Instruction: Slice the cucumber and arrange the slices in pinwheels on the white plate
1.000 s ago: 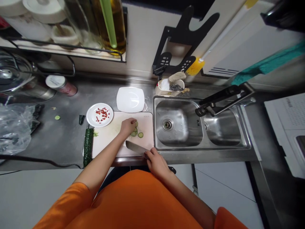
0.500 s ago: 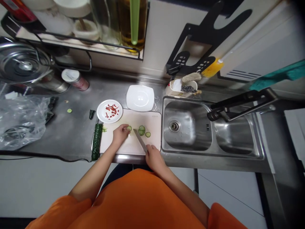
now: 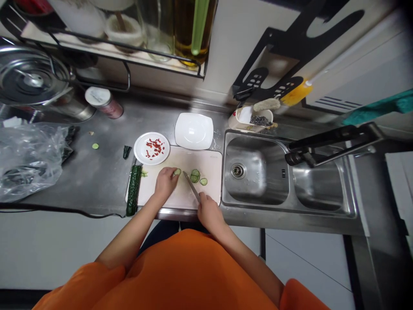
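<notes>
On the white cutting board [image 3: 176,198], my left hand [image 3: 166,184] pinches a piece of cucumber [image 3: 177,172] whose pale cut face points right. My right hand [image 3: 209,210] is closed round the handle of a kitchen knife [image 3: 192,188]. The blade slants up and left, its tip just right of the held piece. Several cucumber slices [image 3: 195,175] lie right of the blade, some overlapping. A long dark green cucumber [image 3: 133,190] rests along the board's left edge, with green scraps beside it. My palm hides how long the held piece is.
Behind the board stand a round plate [image 3: 139,148] with red chopped bits and a white square plate [image 3: 194,131]. A double sink [image 3: 258,172] with a black faucet [image 3: 309,148] is at right. To the left lie a cucumber end [image 3: 127,151] and a plastic bag [image 3: 29,159].
The view has shifted slightly, so the counter things appear a little further right. My left hand has turned slightly over the cucumber piece; the knife stays beside it.
</notes>
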The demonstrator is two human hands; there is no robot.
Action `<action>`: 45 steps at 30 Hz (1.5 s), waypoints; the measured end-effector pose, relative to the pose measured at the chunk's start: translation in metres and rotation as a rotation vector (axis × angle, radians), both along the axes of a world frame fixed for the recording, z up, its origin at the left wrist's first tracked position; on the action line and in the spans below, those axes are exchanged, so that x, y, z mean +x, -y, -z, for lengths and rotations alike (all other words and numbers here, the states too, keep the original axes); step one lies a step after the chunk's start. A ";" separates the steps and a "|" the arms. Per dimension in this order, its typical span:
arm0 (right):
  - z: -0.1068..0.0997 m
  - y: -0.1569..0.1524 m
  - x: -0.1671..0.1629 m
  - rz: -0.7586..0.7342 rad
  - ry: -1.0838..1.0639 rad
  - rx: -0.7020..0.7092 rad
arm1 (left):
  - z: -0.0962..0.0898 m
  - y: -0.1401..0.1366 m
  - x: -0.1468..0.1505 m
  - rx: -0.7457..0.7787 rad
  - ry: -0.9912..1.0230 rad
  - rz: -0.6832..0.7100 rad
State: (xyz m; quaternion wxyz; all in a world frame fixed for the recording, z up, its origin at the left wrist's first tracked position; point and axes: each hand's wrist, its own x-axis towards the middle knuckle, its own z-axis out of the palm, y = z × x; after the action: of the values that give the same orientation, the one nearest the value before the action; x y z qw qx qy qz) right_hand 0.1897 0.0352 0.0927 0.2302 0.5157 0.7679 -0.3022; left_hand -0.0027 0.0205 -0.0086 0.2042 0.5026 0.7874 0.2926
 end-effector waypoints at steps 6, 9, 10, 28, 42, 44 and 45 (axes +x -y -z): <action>0.006 -0.001 -0.009 -0.023 0.014 0.016 | 0.006 0.005 -0.009 0.028 -0.054 0.062; 0.009 -0.003 -0.012 -0.026 0.015 0.006 | 0.014 0.010 -0.012 0.050 -0.095 0.074; 0.008 -0.003 -0.013 -0.029 0.021 0.004 | 0.016 0.012 -0.012 0.058 -0.105 0.080; -0.004 0.002 -0.038 -0.123 0.084 -0.004 | 0.023 0.015 -0.012 0.115 -0.117 0.087; -0.008 0.000 -0.039 -0.103 0.105 -0.046 | 0.028 0.015 -0.012 0.205 -0.198 0.094; -0.009 -0.001 -0.039 -0.104 0.108 -0.051 | 0.028 0.015 -0.012 0.209 -0.201 0.095; -0.009 -0.001 -0.039 -0.105 0.108 -0.054 | 0.028 0.015 -0.012 0.210 -0.198 0.097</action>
State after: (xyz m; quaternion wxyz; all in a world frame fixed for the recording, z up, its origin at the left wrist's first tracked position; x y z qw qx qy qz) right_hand 0.1506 0.0360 0.1019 0.3007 0.4840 0.7718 -0.2823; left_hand -0.0147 0.0055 -0.0365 0.0860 0.5851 0.7436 0.3120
